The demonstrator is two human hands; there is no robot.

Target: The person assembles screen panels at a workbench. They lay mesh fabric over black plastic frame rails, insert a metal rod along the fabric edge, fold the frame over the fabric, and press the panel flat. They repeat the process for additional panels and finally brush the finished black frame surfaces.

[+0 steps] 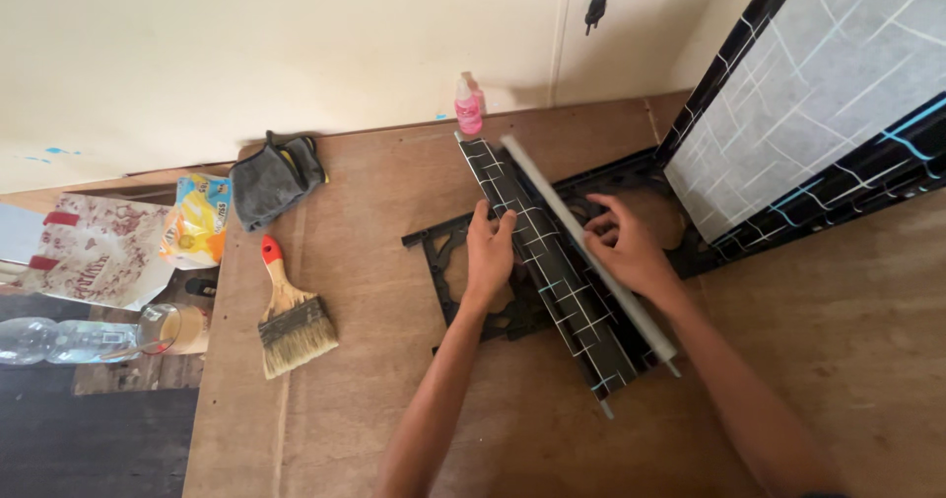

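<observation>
A long black strip with a white grid pattern (552, 271) lies diagonally on the brown board, a grey rod (562, 212) running along its right edge. My left hand (488, 257) rests flat on the strip's left side, fingers pressing its upper half. My right hand (626, 247) is on the rod's right side, fingers curled against the rod and strip. Under them lies a black ornamental frame (448, 262) with scroll cut-outs.
A large grey panel with black patterned border (818, 94) leans at the upper right. A paintbrush with a red-tipped handle (289, 316), a grey cloth (274, 178), a pink bottle (469, 109), a yellow packet (195, 222) and a plastic bottle (59, 340) lie to the left.
</observation>
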